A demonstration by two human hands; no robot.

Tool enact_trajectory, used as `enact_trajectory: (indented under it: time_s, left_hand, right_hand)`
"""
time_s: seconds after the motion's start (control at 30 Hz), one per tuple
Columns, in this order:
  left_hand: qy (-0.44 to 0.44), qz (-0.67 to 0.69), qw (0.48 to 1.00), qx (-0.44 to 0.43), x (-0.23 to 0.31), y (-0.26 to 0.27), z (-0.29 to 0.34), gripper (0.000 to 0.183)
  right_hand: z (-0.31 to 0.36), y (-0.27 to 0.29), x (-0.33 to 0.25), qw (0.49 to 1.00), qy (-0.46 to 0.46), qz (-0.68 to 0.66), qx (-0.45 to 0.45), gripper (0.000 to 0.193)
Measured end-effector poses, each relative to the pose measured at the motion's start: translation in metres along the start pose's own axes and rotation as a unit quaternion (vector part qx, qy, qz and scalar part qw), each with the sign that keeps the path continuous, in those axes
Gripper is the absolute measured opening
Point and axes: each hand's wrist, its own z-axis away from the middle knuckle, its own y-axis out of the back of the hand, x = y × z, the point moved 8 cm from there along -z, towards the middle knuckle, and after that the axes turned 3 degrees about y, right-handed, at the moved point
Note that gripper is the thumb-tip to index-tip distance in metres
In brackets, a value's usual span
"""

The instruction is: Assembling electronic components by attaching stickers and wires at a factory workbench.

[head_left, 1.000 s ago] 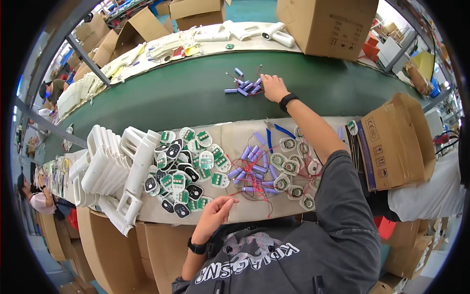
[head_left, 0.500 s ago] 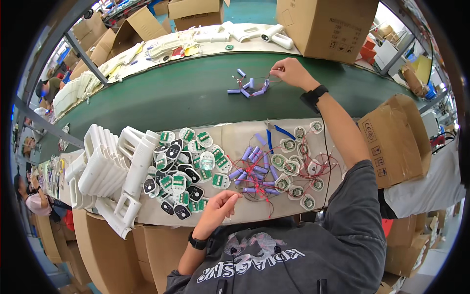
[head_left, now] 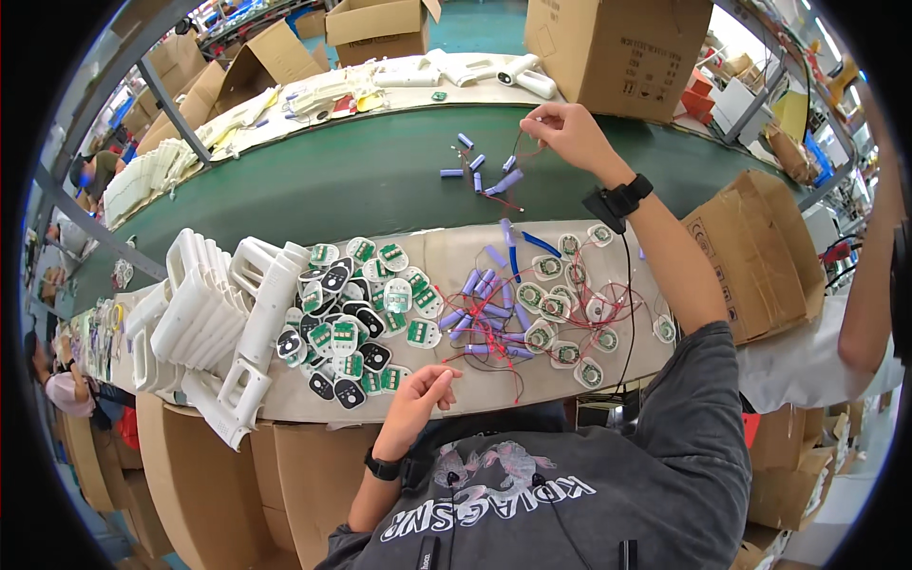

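My right hand [head_left: 567,138] pinches thin dark red wires over the green conveyor belt [head_left: 361,180]. Below those fingers a purple battery cell [head_left: 505,182] looks blurred by motion. Several other purple cells [head_left: 453,173] with wires lie on the belt beside it. My left hand [head_left: 418,404] hovers at the bench's near edge, fingers loosely curled and apart, with nothing visible in it. Just beyond it lies a tangle of purple cells [head_left: 496,311] with red wires. White round parts with wires [head_left: 555,308] sit right of the tangle; blue-handled pliers [head_left: 541,244] lie behind it.
Oval white and black panels with green circuit boards [head_left: 344,335] are heaped left of the cells. White plastic housings [head_left: 214,313] are stacked farther left. Cardboard boxes stand behind the belt [head_left: 617,57] and at right [head_left: 750,256]. Another person's arm [head_left: 866,294] is at the far right.
My right hand has drawn slightly up with the wires, and cells on the belt have shifted apart. My left hand's fingers have loosened. Another person's arm has come in at the right.
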Motion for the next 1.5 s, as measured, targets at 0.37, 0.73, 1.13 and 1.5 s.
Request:
enact_trajectory:
  time_s: [0.37, 0.73, 1.13, 1.5]
  left_hand:
    - [-0.017, 0.027, 0.999, 0.02, -0.001, 0.01, 0.01, 0.025]
    - [-0.159, -0.304, 0.913, 0.22, 0.044, 0.052, -0.002, 0.018]
    - [-0.257, -0.478, 0.817, 0.195, 0.078, 0.011, -0.043, 0.035]
    - [-0.019, -0.667, 0.731, 0.145, 0.14, -0.022, -0.326, 0.135]
  right_hand:
    - [0.027, -0.034, -0.055, 0.99, -0.015, -0.126, -0.057, 0.018]
    - [0.172, -0.055, -0.068, 0.866, -0.052, -0.49, -0.088, 0.011]
    - [0.256, -0.053, -0.026, 0.895, -0.148, -0.417, 0.048, 0.014]
    - [0.287, -0.067, -0.003, 0.881, -0.267, -0.39, 0.01, 0.017]
